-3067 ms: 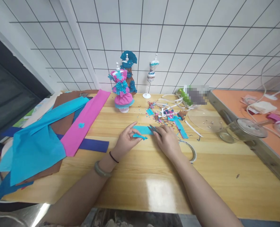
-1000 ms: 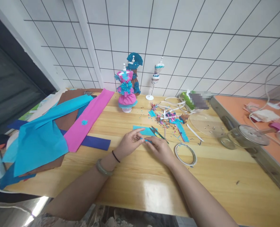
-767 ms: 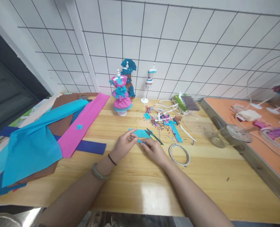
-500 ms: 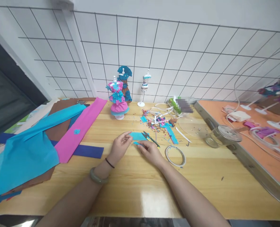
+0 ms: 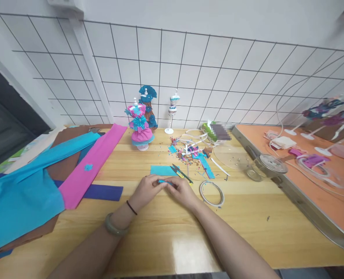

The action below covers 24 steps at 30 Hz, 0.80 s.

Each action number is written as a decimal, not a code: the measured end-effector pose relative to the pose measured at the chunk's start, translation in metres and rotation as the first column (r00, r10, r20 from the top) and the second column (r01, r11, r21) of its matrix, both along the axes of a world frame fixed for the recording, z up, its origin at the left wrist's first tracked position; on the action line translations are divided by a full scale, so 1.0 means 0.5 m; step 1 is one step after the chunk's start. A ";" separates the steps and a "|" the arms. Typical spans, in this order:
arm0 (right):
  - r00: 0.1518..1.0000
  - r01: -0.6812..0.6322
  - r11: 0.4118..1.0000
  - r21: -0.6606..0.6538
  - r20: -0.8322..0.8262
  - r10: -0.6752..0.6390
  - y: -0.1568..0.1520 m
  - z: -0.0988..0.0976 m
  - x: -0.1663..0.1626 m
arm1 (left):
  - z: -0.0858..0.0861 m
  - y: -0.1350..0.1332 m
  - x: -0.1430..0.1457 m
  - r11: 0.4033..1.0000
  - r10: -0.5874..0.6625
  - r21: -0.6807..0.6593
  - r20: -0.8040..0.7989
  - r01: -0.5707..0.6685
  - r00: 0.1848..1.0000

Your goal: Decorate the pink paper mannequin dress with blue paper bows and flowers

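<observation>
Moved: half a second ago the left hand (image 5: 146,190) stood apart from the small blue piece (image 5: 161,181); now it meets the right hand (image 5: 182,192) there. The scissors (image 5: 182,174), under the right hand three seconds ago, now lie loose.
Hands: together, fingertips of both pinching the small blue piece between them, low over the desk (image 5: 148,244); fingers cover much of it, so its shape cannot be told.
Left wrist: a dark band (image 5: 132,207) and, farther up the arm, a pale bangle (image 5: 115,225).
Blue strip: the strip (image 5: 160,170) lies flat just beyond the fingers.
Scissors: blades over the strip's right end, yellow-and-black handles slanting toward the right hand.
Tape: a ring of tape (image 5: 201,192) lies flat to the right of the right hand.
Scraps: mixed scraps (image 5: 192,149) are strewn beyond the scissors.
Sheets: at left, a pink strip (image 5: 73,188) bearing a blue flower (image 5: 88,167), a large blue sheet (image 5: 29,197) and a navy strip (image 5: 108,193).
Dress forms: a pink-and-blue form (image 5: 142,136), a teal-and-brown form (image 5: 149,106) behind it, and a white form (image 5: 173,104) stand near the wall.
Right edge: a clear jar (image 5: 272,164) by the orange surface (image 5: 323,201).
</observation>
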State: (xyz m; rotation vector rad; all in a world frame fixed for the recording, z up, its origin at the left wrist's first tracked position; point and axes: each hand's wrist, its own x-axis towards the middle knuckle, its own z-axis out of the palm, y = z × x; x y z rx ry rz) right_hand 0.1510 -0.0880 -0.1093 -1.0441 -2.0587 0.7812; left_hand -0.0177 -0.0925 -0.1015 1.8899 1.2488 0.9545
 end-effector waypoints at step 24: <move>0.998 0.062 0.993 -0.097 -0.013 -0.064 0.006 -0.011 0.004 | -0.019 0.017 -0.008 0.994 0.017 -0.106 0.117 -0.005 0.993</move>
